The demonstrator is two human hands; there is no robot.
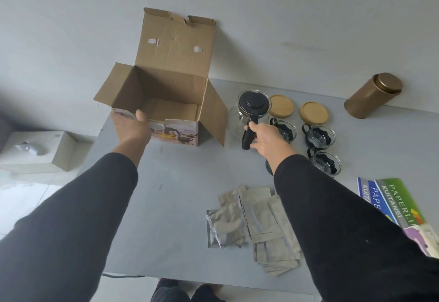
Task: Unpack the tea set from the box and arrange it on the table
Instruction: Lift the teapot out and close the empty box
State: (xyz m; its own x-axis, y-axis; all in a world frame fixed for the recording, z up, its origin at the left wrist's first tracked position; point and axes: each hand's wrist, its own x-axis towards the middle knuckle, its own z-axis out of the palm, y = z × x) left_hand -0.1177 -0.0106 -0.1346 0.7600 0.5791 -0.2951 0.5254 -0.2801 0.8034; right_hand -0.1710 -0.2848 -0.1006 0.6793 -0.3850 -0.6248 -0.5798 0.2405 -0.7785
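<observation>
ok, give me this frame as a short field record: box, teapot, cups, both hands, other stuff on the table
box: cardboard box, flaps open, no items visible inside
teapot: glass teapot, black lid on, standing on the table right of the box
cups: three glass cups in view, right of the teapot
left hand: left hand holds the box's near edge
right hand: right hand grips the teapot handle
other: two wooden lids, gold canister, foil sachets, booklets

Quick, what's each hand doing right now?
Left hand: grips the cardboard box by its front edge.
Right hand: holds the glass teapot by its black handle.
</observation>
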